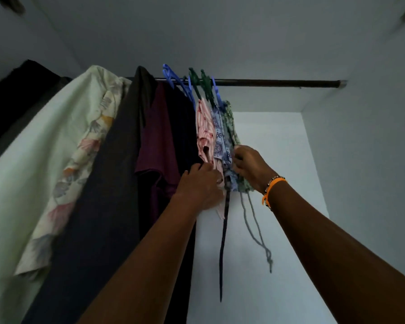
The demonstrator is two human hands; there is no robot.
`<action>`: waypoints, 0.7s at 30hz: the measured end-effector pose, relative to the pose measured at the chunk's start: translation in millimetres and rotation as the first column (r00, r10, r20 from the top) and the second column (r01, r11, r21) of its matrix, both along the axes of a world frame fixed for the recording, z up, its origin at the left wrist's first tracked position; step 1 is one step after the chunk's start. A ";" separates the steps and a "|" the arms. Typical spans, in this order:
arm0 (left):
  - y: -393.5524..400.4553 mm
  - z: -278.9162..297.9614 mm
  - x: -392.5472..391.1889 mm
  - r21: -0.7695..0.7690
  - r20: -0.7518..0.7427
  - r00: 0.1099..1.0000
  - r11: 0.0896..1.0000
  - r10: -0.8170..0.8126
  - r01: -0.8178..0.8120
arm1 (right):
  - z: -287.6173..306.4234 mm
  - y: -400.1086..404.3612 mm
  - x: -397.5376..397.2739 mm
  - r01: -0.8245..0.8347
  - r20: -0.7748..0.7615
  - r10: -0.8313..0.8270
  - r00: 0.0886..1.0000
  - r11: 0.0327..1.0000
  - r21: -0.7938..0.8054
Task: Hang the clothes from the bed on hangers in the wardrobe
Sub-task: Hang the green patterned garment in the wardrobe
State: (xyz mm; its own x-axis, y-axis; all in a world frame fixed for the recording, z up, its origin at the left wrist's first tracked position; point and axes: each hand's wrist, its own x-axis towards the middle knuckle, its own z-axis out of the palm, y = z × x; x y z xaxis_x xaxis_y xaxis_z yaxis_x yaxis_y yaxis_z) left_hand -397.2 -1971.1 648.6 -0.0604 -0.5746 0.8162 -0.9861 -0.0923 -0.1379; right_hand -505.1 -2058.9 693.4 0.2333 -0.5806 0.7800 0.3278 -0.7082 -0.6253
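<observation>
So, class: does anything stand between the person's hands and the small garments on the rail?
Nothing visible does. The left hand touches the pink striped garment, and the right hand grips the green patterned garment, both hanging from the rail.

Hidden fingertips, cropped garments, blurred corners

The fingertips of the left hand (200, 185) are buried behind the pink striped garment (205, 134), and those of the right hand (250, 166) disappear into the blue floral garment (220, 136) and green patterned garment (232, 122), so exactly which cloth each one grips cannot be told. The rail (267, 82) is covered at its left end by the cream floral garment (56, 148) and dark garment (103, 206), both cut off by the bottom edge. Hanger hooks under those clothes are unseen. Blurred dark shapes sit in both top corners, unidentifiable. Both forearms run out of the picture below.
</observation>
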 end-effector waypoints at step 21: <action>237.3 -138.5 -129.4 -0.518 -0.804 0.127 0.789 -0.581 0.331 | -185.5 268.2 -115.7 -0.372 -0.147 0.402 0.904 0.907 0.198</action>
State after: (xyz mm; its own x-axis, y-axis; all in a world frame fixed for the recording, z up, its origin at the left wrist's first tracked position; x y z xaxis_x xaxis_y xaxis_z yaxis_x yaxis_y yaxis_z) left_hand -526.6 -1733.8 510.1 0.5657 -0.5814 0.5848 -0.2851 0.5275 0.8003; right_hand -620.7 -1790.7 508.0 0.5931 -0.5297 0.6064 0.4260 -0.4327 -0.7946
